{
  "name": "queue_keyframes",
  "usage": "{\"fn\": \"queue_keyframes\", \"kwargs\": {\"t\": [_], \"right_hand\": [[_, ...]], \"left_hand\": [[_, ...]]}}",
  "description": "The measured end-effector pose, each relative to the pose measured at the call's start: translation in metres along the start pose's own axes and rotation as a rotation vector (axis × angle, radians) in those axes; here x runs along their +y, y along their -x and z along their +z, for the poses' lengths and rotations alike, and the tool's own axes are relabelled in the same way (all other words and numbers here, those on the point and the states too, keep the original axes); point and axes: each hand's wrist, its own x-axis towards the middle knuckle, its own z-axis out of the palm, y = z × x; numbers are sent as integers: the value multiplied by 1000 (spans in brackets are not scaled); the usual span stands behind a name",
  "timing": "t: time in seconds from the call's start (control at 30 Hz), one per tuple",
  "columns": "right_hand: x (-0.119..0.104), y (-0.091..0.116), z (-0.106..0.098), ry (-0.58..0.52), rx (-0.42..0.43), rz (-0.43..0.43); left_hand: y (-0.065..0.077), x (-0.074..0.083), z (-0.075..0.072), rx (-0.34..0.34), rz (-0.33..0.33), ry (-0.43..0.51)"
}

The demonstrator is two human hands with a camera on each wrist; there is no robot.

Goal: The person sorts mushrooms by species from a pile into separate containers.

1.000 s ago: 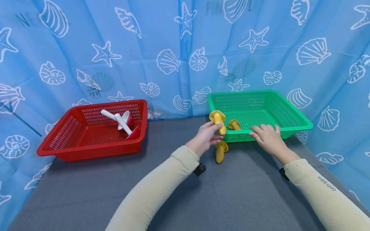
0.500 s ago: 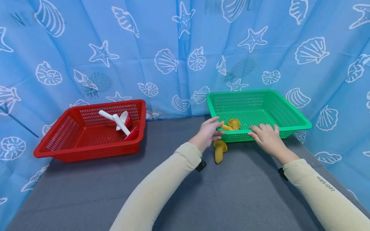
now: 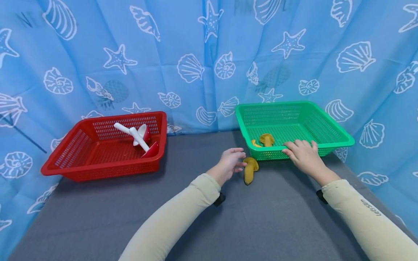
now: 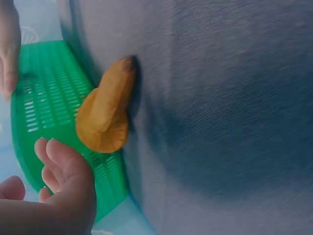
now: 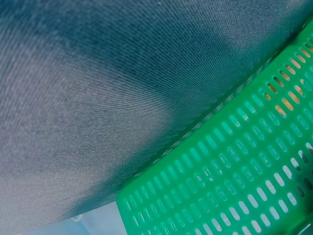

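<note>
A yellow-brown mushroom (image 3: 249, 170) lies on the grey cloth, against the near side of the green basket (image 3: 294, 108). My left hand (image 3: 227, 165) is just left of that mushroom, fingers loosely bent and holding nothing. The left wrist view shows the fingers (image 4: 68, 161) beside the mushroom's cap (image 4: 100, 134), apart from it. Inside the basket's near left corner sit another mushroom (image 3: 267, 139) and a partly hidden yellow one (image 3: 256, 143). My right hand (image 3: 303, 156) grips the basket's near rim, fingers curled over it; the right wrist view shows only the basket wall (image 5: 220, 166).
To the left stands a red basket (image 3: 101, 168) with red-and-white ladles (image 3: 140, 139) in its right end. A blue curtain (image 3: 183, 43) with shell prints hangs behind both baskets. Grey cloth (image 3: 254, 224) covers the table.
My left hand has let go of a mushroom inside the green basket. It has then drawn back over the rim towards the mushroom on the cloth. My right hand stays on the rim.
</note>
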Motion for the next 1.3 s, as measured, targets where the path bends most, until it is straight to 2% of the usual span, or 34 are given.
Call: {"fn": "queue_keyframes", "kwargs": {"t": [0.23, 0.47, 0.83, 1.0, 1.1, 1.3], "right_hand": [[2, 2, 2, -11, 15, -8], [2, 2, 3, -16, 11, -10], [-1, -1, 3, -17, 26, -22], [-2, -1, 3, -13, 31, -20], [-2, -1, 3, -9, 30, -16], [0, 0, 2, 4, 19, -6]], "left_hand": [[0, -20, -2, 39, -14, -91], [-4, -34, -2, 65, -40, -114], [-6, -39, 1, 83, -103, -128], [-7, -40, 2, 79, -99, -132], [-8, -41, 4, 90, -89, -167], [-13, -47, 16, 154, -67, -280]]}}
